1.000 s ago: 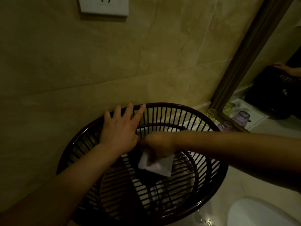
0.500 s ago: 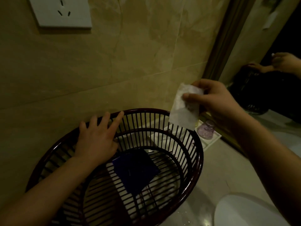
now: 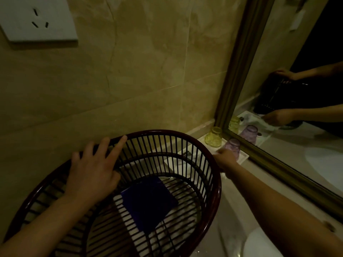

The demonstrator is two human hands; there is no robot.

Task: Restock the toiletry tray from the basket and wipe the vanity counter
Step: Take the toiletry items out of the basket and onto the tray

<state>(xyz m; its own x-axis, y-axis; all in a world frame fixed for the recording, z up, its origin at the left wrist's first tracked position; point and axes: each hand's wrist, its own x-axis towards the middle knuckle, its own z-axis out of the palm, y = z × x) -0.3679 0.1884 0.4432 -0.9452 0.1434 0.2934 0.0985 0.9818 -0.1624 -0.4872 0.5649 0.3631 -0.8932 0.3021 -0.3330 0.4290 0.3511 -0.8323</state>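
Resting on the basket (image 3: 163, 132) rim at ten o'clock, the left hand (image 3: 91, 175) lies with straight, spread fingers and grips nothing. A blue packet (image 3: 148, 201) lies flat inside, its long axis running eleven to five. At two o'clock the right hand (image 3: 225, 158) is over the white tray (image 3: 244, 157), beside the purple glass (image 3: 232, 145) and yellow glass (image 3: 213, 139). The basket rim hides its fingers, so its grip cannot be told.

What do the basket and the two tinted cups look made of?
Basket: likely moulded plastic, glossy dark brown; thin even slats, shiny rim. Yellow cup and purple cup: translucent tinted glass or plastic, textured; the dim picture leaves it open.
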